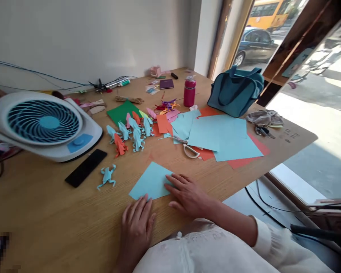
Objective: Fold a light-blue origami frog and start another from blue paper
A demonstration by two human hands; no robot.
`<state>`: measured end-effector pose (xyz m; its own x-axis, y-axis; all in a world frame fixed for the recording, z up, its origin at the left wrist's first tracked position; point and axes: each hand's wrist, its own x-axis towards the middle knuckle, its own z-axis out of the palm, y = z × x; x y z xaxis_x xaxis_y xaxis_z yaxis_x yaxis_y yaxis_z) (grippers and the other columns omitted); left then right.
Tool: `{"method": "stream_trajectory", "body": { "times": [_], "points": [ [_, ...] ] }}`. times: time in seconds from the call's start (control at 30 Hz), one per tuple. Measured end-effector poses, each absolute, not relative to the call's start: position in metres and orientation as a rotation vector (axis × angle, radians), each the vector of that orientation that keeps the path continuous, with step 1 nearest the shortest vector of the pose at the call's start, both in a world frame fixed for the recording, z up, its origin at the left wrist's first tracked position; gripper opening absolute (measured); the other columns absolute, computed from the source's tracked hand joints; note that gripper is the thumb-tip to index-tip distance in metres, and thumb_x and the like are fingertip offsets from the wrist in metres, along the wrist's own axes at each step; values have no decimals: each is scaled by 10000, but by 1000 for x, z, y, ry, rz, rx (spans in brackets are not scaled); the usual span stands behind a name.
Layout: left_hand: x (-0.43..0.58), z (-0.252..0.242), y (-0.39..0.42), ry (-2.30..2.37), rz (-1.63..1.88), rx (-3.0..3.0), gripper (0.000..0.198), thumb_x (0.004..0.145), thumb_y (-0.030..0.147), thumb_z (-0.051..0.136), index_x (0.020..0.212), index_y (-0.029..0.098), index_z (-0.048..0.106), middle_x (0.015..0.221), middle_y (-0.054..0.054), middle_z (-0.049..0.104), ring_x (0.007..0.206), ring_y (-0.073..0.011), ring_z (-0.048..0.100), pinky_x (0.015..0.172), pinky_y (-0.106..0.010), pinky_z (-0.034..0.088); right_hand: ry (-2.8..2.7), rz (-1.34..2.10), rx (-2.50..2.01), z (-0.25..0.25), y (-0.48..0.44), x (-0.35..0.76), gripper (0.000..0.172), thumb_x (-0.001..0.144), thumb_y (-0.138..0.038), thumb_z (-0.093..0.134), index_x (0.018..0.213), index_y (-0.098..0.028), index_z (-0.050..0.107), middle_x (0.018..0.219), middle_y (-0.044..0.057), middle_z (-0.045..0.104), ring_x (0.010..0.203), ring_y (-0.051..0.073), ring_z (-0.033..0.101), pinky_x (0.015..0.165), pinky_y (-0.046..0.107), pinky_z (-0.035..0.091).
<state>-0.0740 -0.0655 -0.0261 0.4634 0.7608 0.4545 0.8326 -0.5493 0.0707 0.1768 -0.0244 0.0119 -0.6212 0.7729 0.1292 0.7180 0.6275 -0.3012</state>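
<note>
A light blue sheet of paper [151, 180] lies flat on the wooden table in front of me. My left hand [136, 222] rests with its fingertips on the near edge of the sheet, fingers stretched out and holding nothing. On the sheet's right corner lie the fingers of my right hand [186, 192], spread and open. To the left of the sheet is a light blue folded paper frog [107, 176]. Several more folded paper figures [136, 132] in blue, orange, pink and yellow stand in a group beyond it.
Scissors [189, 148] lie by a stack of blue paper [221, 131] over orange sheets. A fan [45, 123] and a black flat object [86, 167] are at the left. Farther back stand a pink bottle [189, 93] and a teal bag [235, 91]. The table edge [275, 167] runs along the right.
</note>
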Motion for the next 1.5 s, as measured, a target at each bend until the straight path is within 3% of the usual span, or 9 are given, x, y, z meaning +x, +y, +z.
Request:
{"method": "stream_trajectory", "body": {
  "times": [0.13,0.27,0.47,0.67,0.83,1.0,1.2,1.37,1.5],
  "points": [
    [-68,-17,-76,-1509,-742,-2545,278,947,238,474,1164,194,642,1194,-102,695,1104,-240,616,1012,-426,387,-2633,398,-1108,0,-45,192,633,953,-561,423,1438,-157,457,1542,145,383,1413,305,334,1149,518,272],
    [-68,-16,-88,-1520,-757,-2568,277,962,263,441,1093,193,675,1170,-94,705,1088,-227,620,1004,-405,400,-2667,262,-975,-15,-61,205,673,926,-571,485,1452,-153,440,1525,164,405,1390,315,370,1115,550,312],
    [-73,-22,-103,-1363,-660,-2621,443,984,457,394,1213,180,653,1226,-112,679,1158,-243,585,1055,-410,354,-2703,-9,-681,-34,-81,224,349,975,-230,502,1308,-162,583,1348,109,614,1197,246,569,896,412,507],
    [-72,-23,-109,-1333,-619,-2613,484,972,526,391,1184,194,672,1215,-106,683,1162,-255,576,1085,-438,326,-2740,29,-453,-15,-85,241,367,999,-203,413,1320,-136,578,1306,128,641,1221,232,579,949,396,522],
    [-65,-9,-99,-1350,-746,-2604,368,938,402,533,1187,158,650,1218,-134,671,1183,-272,572,1038,-441,391,-2565,143,-526,14,-72,239,421,985,-210,450,1388,-108,510,1268,168,658,1187,260,612,907,407,557],
    [-64,15,-76,-1420,-996,-2568,182,883,132,597,1036,208,660,1133,-78,706,1143,-239,595,978,-425,444,-2262,395,-596,38,-50,228,490,942,-66,466,1408,-210,503,1246,119,676,1127,224,650,870,344,576],
    [-72,38,-60,-1542,-1233,-2616,134,880,102,585,908,217,647,915,-22,721,904,-176,645,858,-366,469,-2094,560,-683,42,-35,225,434,926,-49,474,1289,-254,597,1104,81,716,1004,200,682,783,321,570],
    [-72,68,-46,-1515,-1039,-2675,112,901,127,572,855,200,643,809,-2,705,776,-148,624,758,-320,433,-2265,357,-912,46,-27,221,227,930,-128,538,1093,-218,668,1012,79,709,894,211,624,764,371,498],
    [-54,102,-33,-1243,-664,-2778,113,928,166,548,893,198,651,807,-5,708,766,-165,616,828,-373,416,-2385,161,-984,61,-25,200,184,934,-258,574,1078,-199,673,934,85,691,814,221,569,719,376,435]
  ]
}}
